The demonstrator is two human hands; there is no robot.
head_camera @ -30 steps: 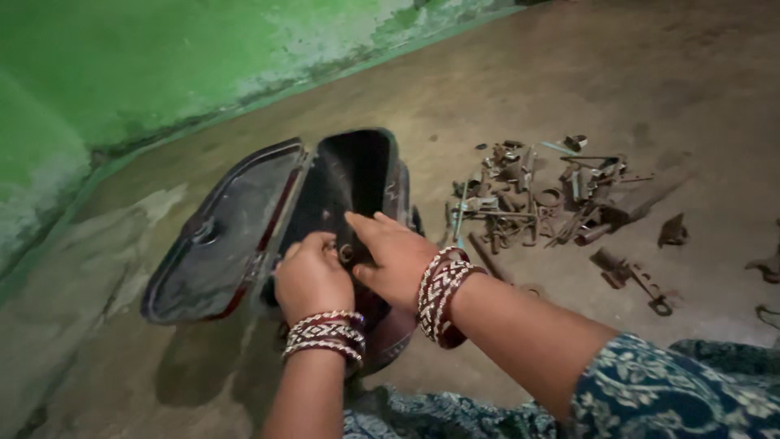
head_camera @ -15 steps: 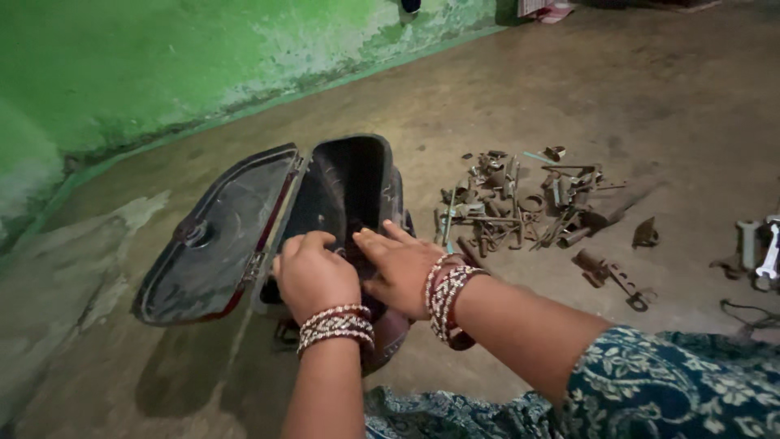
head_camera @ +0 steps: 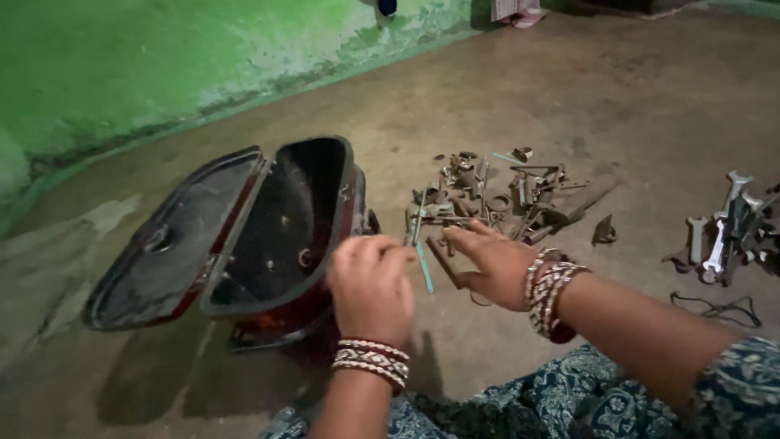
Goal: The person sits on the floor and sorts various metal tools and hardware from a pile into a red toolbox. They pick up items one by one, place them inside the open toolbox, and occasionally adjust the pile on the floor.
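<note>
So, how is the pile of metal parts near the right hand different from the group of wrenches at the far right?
The pile of small metal parts looks dark and rusty; the wrenches look pale and silvery. The pile mixes many short odd pieces, while the wrenches are longer tools of one kind. The right hand reaches close to the pile; the wrenches lie apart from both hands. Both lie on the bare concrete floor.

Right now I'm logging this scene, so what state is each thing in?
Black case: open, lid swung out to its left, resting on the floor.
Pile of rusty metal parts: loose, scattered on the floor.
Spanners: lying in a heap at far right.
Left hand: over the case's rim, fingers curled; blurred, hold unclear.
Right hand: open, fingers spread toward the pile.
</note>
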